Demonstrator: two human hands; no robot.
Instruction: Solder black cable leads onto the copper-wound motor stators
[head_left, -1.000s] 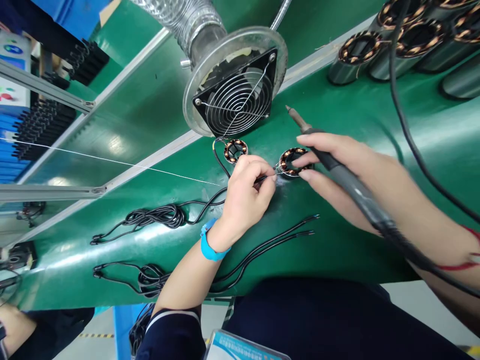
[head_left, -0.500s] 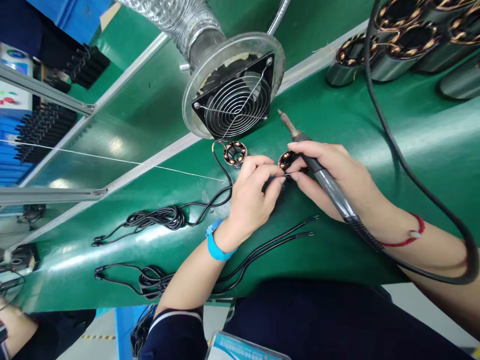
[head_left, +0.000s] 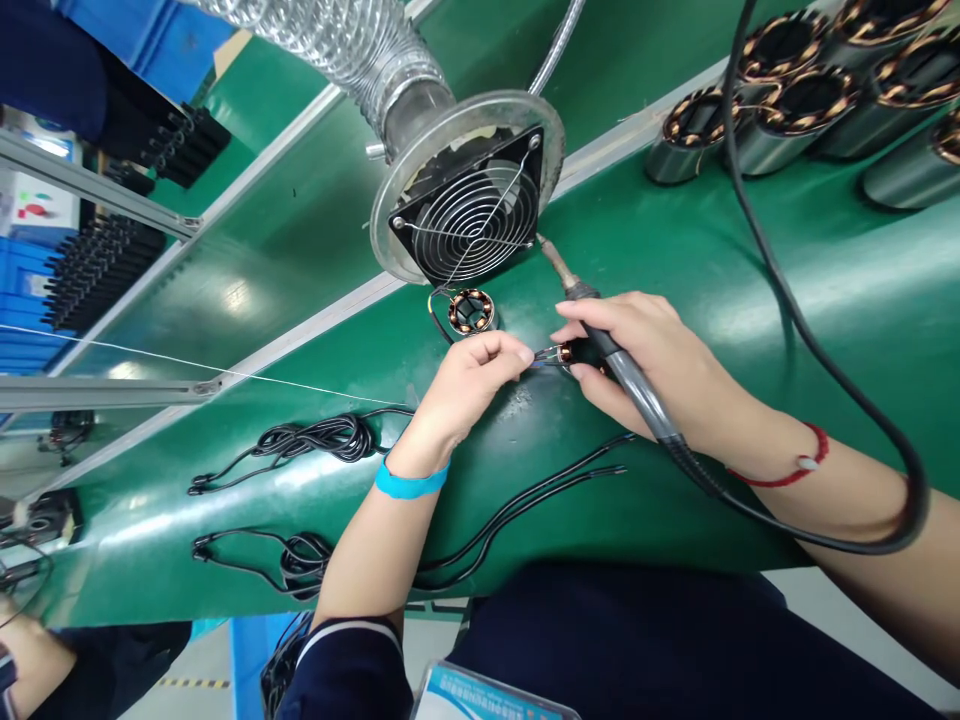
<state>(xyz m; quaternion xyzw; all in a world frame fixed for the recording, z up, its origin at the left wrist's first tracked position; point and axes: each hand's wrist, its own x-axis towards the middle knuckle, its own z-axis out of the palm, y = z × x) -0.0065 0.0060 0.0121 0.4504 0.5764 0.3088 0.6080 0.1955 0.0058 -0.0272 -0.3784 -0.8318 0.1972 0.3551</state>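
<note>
My right hand is closed around a soldering iron, its bare metal tip pointing up and away, near the fan. The thumb and fingers of that hand also reach around a motor stator with copper windings, mostly hidden behind them. My left hand pinches thin dark wires just left of this stator; their bare ends reach its edge. Another small stator stands upright beyond my left hand, with leads at its left side.
A round fume extractor fan on a foil duct stands at the back. Several larger stators are grouped at the back right. Coiled black cables and two cable ends lie on the green bench. The iron's cord loops at right.
My left hand has shifted left and its fingers now pinch the wires in front of the stator. My right hand has moved slightly left with the soldering iron, and the view has shifted a little.
</note>
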